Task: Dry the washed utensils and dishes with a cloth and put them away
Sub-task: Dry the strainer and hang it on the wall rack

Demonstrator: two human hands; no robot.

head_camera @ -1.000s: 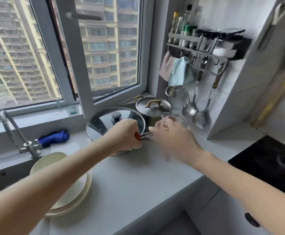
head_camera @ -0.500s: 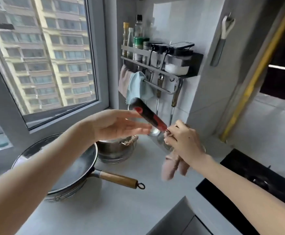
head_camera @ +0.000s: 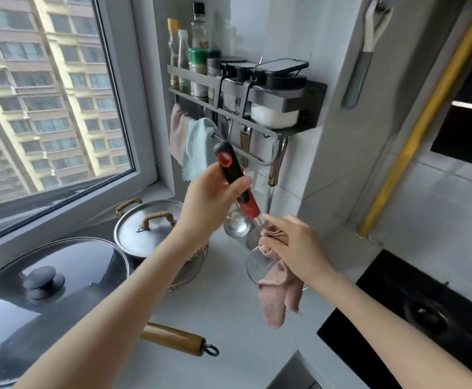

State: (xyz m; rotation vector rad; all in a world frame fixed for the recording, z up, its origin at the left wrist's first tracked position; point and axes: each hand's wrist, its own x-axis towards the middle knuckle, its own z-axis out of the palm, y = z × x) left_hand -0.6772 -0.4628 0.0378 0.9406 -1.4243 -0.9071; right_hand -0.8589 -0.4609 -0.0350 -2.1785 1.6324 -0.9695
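Note:
My left hand point(head_camera: 212, 203) grips the black-and-red handle of a wire skimmer point(head_camera: 230, 171), held up with the handle toward the wall rack. The skimmer's mesh basket point(head_camera: 260, 263) hangs low over the counter. My right hand point(head_camera: 293, 248) holds a pink cloth point(head_camera: 277, 301) pressed against the wires where the handle meets the basket. The cloth's loose end dangles below my palm.
A wall rack point(head_camera: 257, 130) holds spice jars, two hanging cloths and ladles point(head_camera: 236, 227). A lidded steel pot point(head_camera: 148, 228) stands by the window. A wok with a glass lid point(head_camera: 47, 282) and wooden handle point(head_camera: 173, 338) sits at the left. A black hob point(head_camera: 425, 313) is at the right.
My view has swung right, away from the sink. The skimmer has been lifted upright, my left hand now grips its handle firmly, and my right hand has the cloth on its wires.

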